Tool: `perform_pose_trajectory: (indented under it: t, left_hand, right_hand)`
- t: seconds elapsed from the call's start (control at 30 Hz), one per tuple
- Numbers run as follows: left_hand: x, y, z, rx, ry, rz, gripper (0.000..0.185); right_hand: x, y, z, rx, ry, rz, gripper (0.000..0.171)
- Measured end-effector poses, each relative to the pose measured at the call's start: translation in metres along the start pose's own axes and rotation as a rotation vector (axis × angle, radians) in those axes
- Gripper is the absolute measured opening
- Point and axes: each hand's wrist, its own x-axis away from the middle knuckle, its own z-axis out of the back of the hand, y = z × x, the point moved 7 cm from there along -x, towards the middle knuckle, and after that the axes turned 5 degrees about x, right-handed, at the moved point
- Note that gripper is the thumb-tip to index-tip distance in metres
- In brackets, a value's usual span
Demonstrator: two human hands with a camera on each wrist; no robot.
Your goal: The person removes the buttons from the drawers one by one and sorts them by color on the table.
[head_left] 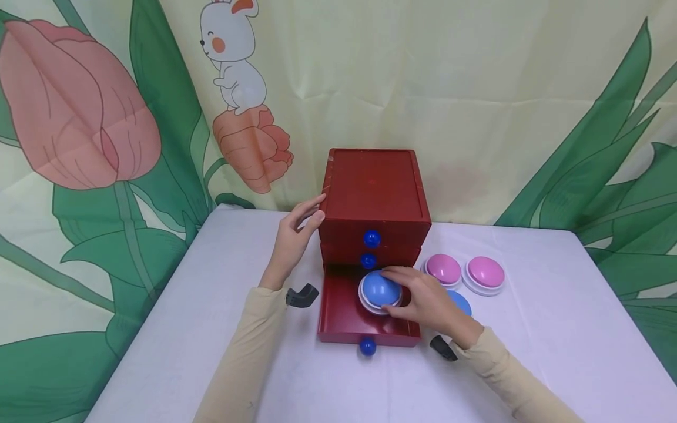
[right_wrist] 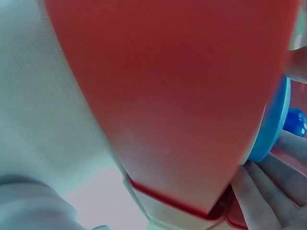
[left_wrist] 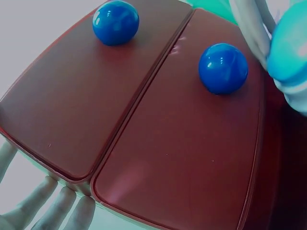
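Note:
A red drawer cabinet (head_left: 374,185) with round blue knobs stands on the table, its bottom drawer (head_left: 338,320) pulled out toward me. Above that drawer's floor, my right hand (head_left: 429,301) grips a blue-domed push button (head_left: 381,289) by its sides, thumb nearest me and fingers at the far side. Whether the button's white base touches the drawer floor I cannot tell. The right wrist view shows the button (right_wrist: 273,127) edge-on between thumb and fingers. My left hand (head_left: 296,235) touches the cabinet's left side with extended fingers; the left wrist view shows its fingertips (left_wrist: 64,196) against that side.
Two pink-domed buttons (head_left: 444,269) with white bases sit on the table right of the cabinet. Another blue button (head_left: 460,302) lies in front of them, partly hidden by my right hand. A patterned cloth (head_left: 449,88) hangs behind the white-covered table (head_left: 560,317).

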Motion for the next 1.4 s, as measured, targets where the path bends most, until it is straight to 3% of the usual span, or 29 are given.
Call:
perform_pose_trajectory:
  t: [0.3, 0.73, 0.97, 1.4]
  left_hand:
    - [0.0, 0.001, 0.002, 0.001, 0.002, -0.001, 0.043]
    - [0.0, 0.002, 0.002, 0.011, 0.001, -0.006, 0.043]
    - [0.0, 0.003, 0.001, 0.008, -0.004, -0.002, 0.043]
    - [0.0, 0.002, 0.0, 0.022, -0.006, -0.001, 0.043]
  right_hand:
    - [0.012, 0.004, 0.018, -0.013, 0.028, -0.035, 0.069]
    - [0.028, 0.008, 0.045, 0.005, 0.147, 0.002, 0.064]
    - [0.041, 0.021, 0.059, 0.023, 0.193, -0.038, 0.065]
    - [0.065, 0.048, 0.068, 0.036, 0.197, -0.111, 0.069]
